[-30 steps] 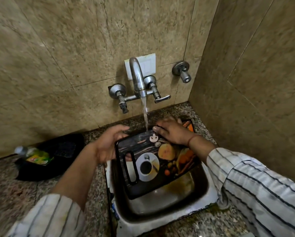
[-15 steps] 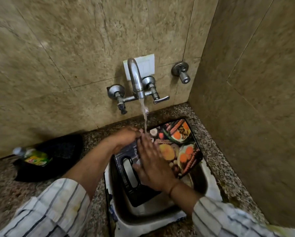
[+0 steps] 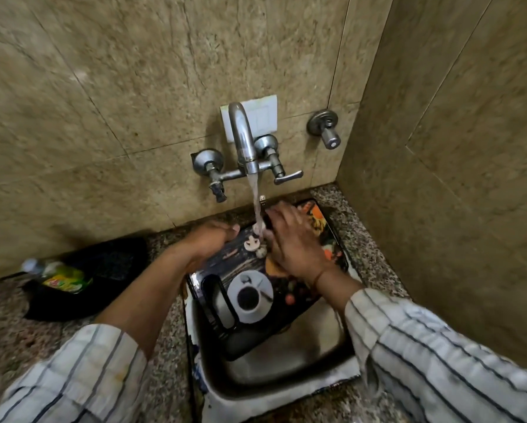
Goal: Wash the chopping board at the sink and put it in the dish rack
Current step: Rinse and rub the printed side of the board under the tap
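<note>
Since half a second ago the right hand [image 3: 292, 244] has slid from the board's middle up to its far end, uncovering the printed cup. It lies flat on the board [image 3: 250, 296] with its fingers [image 3: 279, 212] straight and slightly spread, just beside the falling water [image 3: 257, 206], which strikes the board at the hand's thumb side. The left hand [image 3: 212, 239] grips the board's far left edge, fingers curled over it; their tips are hidden behind the edge. The board leans in the sink [image 3: 280, 389], far end raised toward the wall, handle end low in the basin.

Overhead, the tap [image 3: 242, 138] reaches out over the board's far end, and a separate valve [image 3: 324, 129] sits on the wall to its right. Left of the sink, on the counter [image 3: 3, 319], a black tray [image 3: 109, 264] holds a green bottle [image 3: 62, 277] lying on its side, well apart from the board. Striped sleeves [image 3: 439, 361] fill the lower corners, the right one covering part of the sink's rim. The bottle's label is too blurred to read, and the right hand hides much of the board's far print.
</note>
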